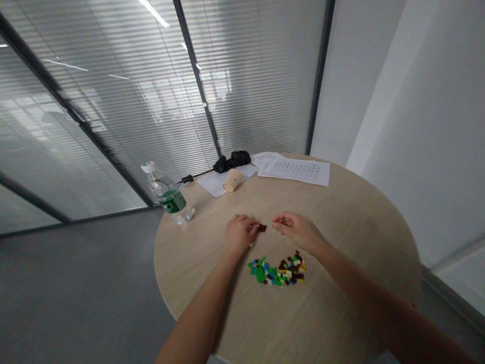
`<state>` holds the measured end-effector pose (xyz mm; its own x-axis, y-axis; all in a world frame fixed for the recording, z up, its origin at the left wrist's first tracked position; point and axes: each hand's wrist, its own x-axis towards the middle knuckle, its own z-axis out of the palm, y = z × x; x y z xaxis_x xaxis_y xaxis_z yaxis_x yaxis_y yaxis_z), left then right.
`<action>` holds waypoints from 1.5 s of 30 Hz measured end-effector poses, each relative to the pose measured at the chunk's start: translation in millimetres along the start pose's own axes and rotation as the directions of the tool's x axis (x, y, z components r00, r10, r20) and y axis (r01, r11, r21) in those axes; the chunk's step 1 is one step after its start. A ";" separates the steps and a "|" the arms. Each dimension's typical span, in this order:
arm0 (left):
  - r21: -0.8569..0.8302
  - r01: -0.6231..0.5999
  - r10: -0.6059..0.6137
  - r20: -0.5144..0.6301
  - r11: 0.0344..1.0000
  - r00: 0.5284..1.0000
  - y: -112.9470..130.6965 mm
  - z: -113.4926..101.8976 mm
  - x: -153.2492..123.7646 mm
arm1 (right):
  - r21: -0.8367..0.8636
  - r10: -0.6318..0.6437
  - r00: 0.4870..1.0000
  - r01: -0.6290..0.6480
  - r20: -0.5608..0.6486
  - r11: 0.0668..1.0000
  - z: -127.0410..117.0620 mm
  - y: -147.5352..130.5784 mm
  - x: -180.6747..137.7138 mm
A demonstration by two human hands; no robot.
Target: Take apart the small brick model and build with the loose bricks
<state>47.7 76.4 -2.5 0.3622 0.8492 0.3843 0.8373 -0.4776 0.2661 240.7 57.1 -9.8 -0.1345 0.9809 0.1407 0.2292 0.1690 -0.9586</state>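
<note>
My left hand (239,233) rests on the round wooden table (341,212), its fingers curled and pinching a small dark red brick piece (262,228) at the fingertips. My right hand (293,229) lies just right of that piece, fingers loosely curled toward it, a small gap between them; nothing shows inside it. A pile of small loose bricks (278,270) in green, blue, brown, cream and yellow lies on the table just in front of both hands, between my forearms.
A plastic water bottle (167,193) with a green label stands at the table's left edge. A paper cup (232,179) lies tipped on printed sheets (294,169) at the far side, beside a black bundle (232,160) with a cable. Glass walls with blinds stand behind.
</note>
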 end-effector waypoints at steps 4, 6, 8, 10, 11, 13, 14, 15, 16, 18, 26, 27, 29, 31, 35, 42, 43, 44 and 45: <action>0.087 0.045 -0.042 -0.035 0.995 0.999 -3.5 -8.3 -3.4 | -0.128 -0.043 0.999 0.043 0.000 0.991 -5.4 -3.1 -1.6; 0.115 0.061 -0.059 -0.021 0.991 0.998 -5.3 -11.3 -5.5 | -0.224 -0.065 0.996 0.076 0.056 0.972 -7.8 -5.9 -4.2; 0.112 0.051 -0.052 0.013 0.992 0.999 -6.0 -12.5 -6.7 | -0.313 -0.089 0.984 0.133 0.152 0.940 -8.0 -9.1 -8.0; 0.089 0.031 -0.035 0.040 0.996 0.999 -5.5 -11.6 -6.6 | -0.384 -0.126 0.959 0.220 0.255 0.897 -5.4 -12.0 -12.2; 0.078 0.025 -0.029 0.051 0.997 0.998 -4.8 -10.6 -6.1 | -0.407 -0.152 0.940 0.273 0.306 0.872 -3.2 -13.3 -14.2; 0.065 0.024 -0.028 0.061 0.998 0.998 -2.8 -8.5 -4.8 | -0.416 -0.215 0.890 0.387 0.403 0.823 1.9 -15.4 -17.4; 0.061 0.024 -0.028 0.063 0.998 0.998 -1.5 -7.6 -4.1 | -0.403 -0.246 0.861 0.438 0.446 0.803 4.5 -16.1 -18.7; 0.059 0.027 -0.031 0.064 0.998 0.997 -0.3 -6.9 -3.6 | -0.388 -0.271 0.834 0.480 0.481 0.787 6.9 -16.5 -19.6; 0.055 0.030 -0.034 0.065 0.998 0.997 1.0 -6.5 -3.3 | -0.377 -0.288 0.813 0.509 0.507 0.774 9.0 -16.7 -20.4; 0.038 0.035 -0.037 0.065 0.999 0.997 2.8 -6.3 -3.0 | -0.376 -0.295 0.795 0.532 0.530 0.759 12.3 -16.3 -21.4; -0.090 -0.019 0.017 -0.024 0.996 1.000 0.9 -7.8 -4.6 | -0.426 -0.281 0.799 0.540 0.532 0.726 15.6 -14.6 -22.0; -0.105 -0.024 0.020 -0.034 0.994 0.999 0.9 -8.6 -5.0 | -0.441 -0.277 0.811 0.527 0.514 0.726 12.8 -14.8 -20.7; -0.129 -0.021 0.014 -0.053 0.991 0.998 1.2 -10.6 -5.6 | -0.485 -0.258 0.861 0.469 0.439 0.739 3.5 -14.6 -16.3; -0.137 0.002 -0.013 -0.076 0.991 0.997 1.2 -13.3 -6.0 | -0.547 -0.220 0.928 0.357 0.300 0.757 -9.3 -12.9 -9.9; -0.148 0.025 -0.039 -0.094 0.989 0.995 -0.6 -20.0 -6.4 | -0.643 -0.176 0.984 0.142 0.012 0.752 -31.1 -5.2 2.0; -0.313 -0.104 0.171 0.193 0.944 0.966 -0.6 -28.0 -11.0 | -0.687 -0.127 0.992 0.076 -0.023 0.722 -33.5 10.3 6.6; -0.342 -0.095 0.183 0.235 0.935 0.955 -0.4 -28.4 -12.1 | -0.690 -0.131 0.991 0.082 -0.018 0.719 -32.9 11.6 6.7; -0.369 -0.081 0.191 0.270 0.926 0.944 -0.3 -28.9 -13.2 | -0.695 -0.134 0.991 0.085 -0.016 0.714 -32.4 12.5 6.9; -0.395 -0.063 0.194 0.301 0.917 0.934 -0.4 -29.6 -14.2 | -0.702 -0.135 0.991 0.084 -0.018 0.707 -31.9 13.2 7.1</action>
<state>30.1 57.8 18.1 0.6235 0.7683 0.1446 0.5830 -0.5802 0.5688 273.6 69.4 -13.6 -0.1470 0.9507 0.2729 0.8274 0.2694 -0.4927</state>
